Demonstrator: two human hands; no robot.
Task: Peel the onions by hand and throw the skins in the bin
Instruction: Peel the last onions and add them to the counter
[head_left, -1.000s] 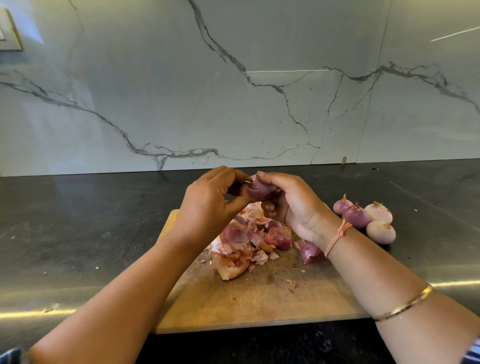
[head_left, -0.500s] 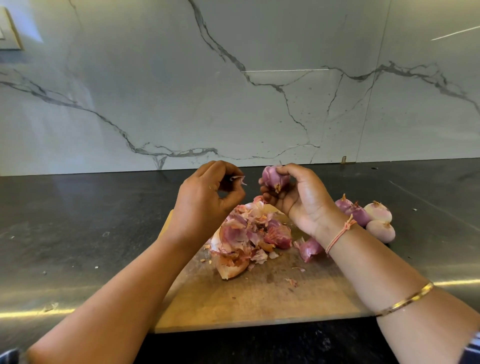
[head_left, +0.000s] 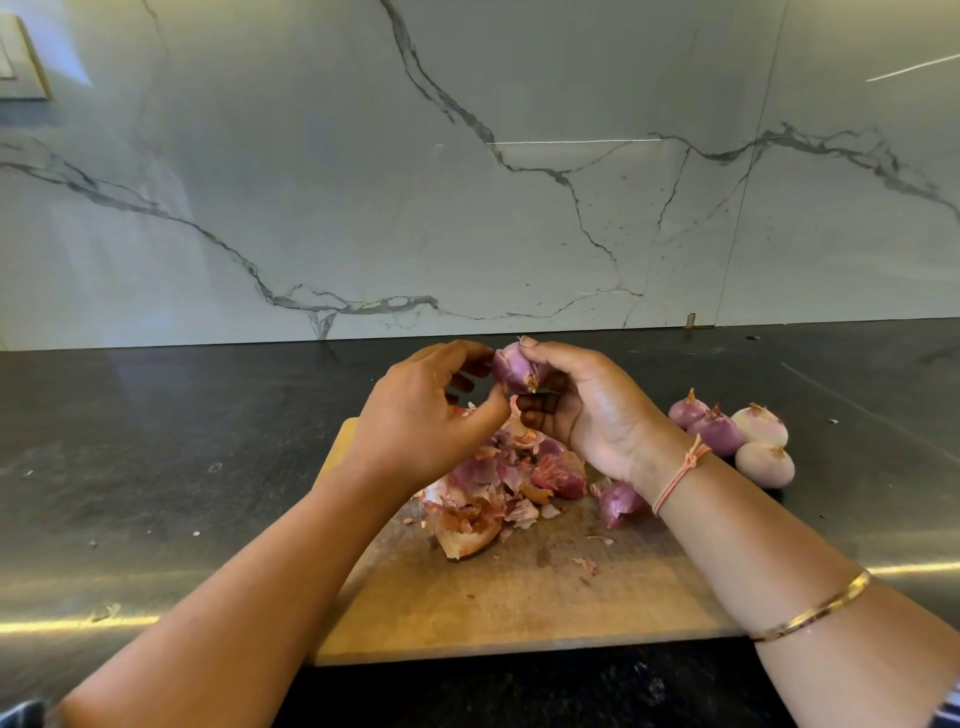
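My right hand (head_left: 597, 415) grips a small purple onion (head_left: 514, 370), lifted above the wooden cutting board (head_left: 519, 603), root end facing me. My left hand (head_left: 421, 415) is right beside it, fingers curled, with fingertips at the onion's left side, pinching its skin. A heap of purple and orange onion skins (head_left: 493, 488) lies on the board under both hands. One larger loose skin (head_left: 618, 501) sits by my right wrist. No bin is in view.
Several peeled onions (head_left: 748, 441) lie in a cluster on the dark counter (head_left: 156, 467) right of the board. A marble-patterned wall (head_left: 467, 182) stands close behind. Small skin scraps dot the board and counter.
My left hand pulled a strip of skin away from the onion, then came back to it. My right hand turned the onion and lifted it slightly.
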